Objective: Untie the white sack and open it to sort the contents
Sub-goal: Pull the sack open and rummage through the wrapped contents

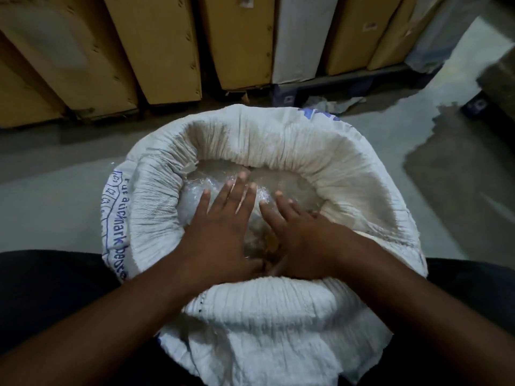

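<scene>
The white woven sack (348,174) stands on the floor between my knees, its mouth wide and its rim rolled down in a thick crumpled collar with blue print on the left side. Inside lies a clear plastic bag (287,185) over the contents. My left hand (223,229) rests flat on that plastic with its fingers spread. My right hand (301,232) lies beside it, palm down, fingers apart on the plastic. Both hands hold nothing. What is under the plastic is hard to make out, apart from a yellowish patch between the hands.
Tall brown cardboard boxes (156,45) and a white one (301,37) lean in a row behind the sack, on a dark pallet (334,84). Grey concrete floor (55,176) lies left and right. My dark-clad legs (41,288) flank the sack.
</scene>
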Available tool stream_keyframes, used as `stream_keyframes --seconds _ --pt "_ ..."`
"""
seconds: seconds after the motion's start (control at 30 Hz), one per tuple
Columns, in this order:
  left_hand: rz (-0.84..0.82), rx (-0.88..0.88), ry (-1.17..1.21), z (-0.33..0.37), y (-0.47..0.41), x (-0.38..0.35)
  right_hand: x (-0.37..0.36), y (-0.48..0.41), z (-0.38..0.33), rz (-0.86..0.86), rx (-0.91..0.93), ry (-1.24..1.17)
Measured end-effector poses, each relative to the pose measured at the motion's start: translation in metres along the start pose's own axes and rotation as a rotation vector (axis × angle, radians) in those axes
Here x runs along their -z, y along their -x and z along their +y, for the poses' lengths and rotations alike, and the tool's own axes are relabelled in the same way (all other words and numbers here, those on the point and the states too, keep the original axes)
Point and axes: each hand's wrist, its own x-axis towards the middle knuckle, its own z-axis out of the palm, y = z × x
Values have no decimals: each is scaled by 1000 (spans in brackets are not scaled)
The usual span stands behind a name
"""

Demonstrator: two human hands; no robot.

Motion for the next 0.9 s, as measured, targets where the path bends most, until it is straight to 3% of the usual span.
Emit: stream_keyframes --seconds 0.17,0.37,0.5,0.7,0.83,0.9 --pt "-409 -24 -157 2 22 -5 -9 12 -13 -254 17 153" --pt "-487 -31 -209 20 36 0 -16 27 -40 -300 30 228" --pt "-340 -24 -72 11 21 5 -9 15 -33 -48 0 87" --pt "-9 -4 472 -40 -23 36 22 -15 10 401 -7 -237" --pt "258 108 737 -50 -36 36 23 -35 28 598 -32 -274" --pt "325 91 732 -52 -37 34 19 -44 35 670 -22 -285"
